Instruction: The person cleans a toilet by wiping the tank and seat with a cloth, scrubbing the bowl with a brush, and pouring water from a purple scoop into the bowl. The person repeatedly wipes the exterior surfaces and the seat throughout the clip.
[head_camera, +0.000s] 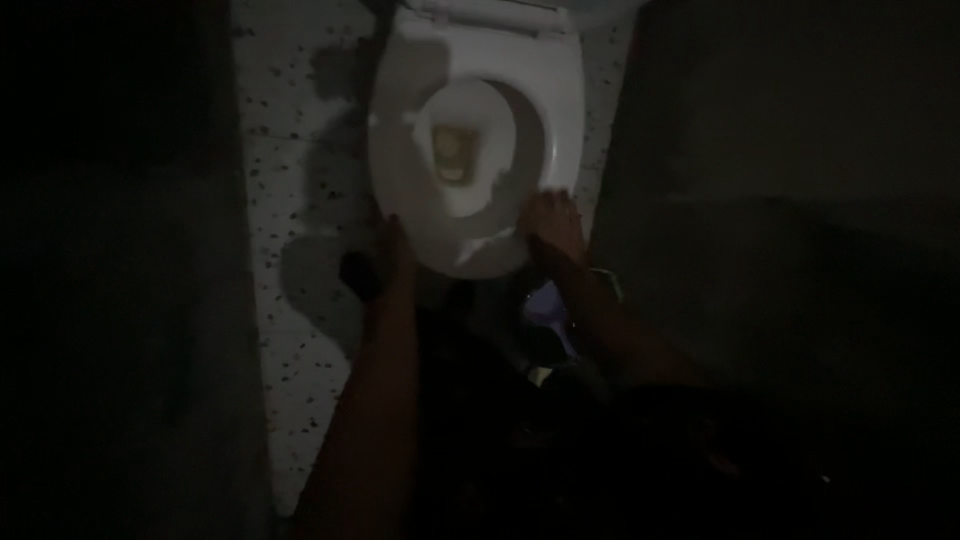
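left hand (392, 240): arm stretched forward, at seat's near-left rim, grip too dark to tell | right hand (553, 222): fingers spread flat on seat's near-right rim | toilet seat (400, 130): white, centre far, on speckled floor (270, 150)

The toilet (470, 150) fills the strip of speckled floor (290, 300) between two dark walls. Room to pass lies on its left side (wet patches there); on the right the wall (780, 200) stands near the seat, leaving a narrow gap.
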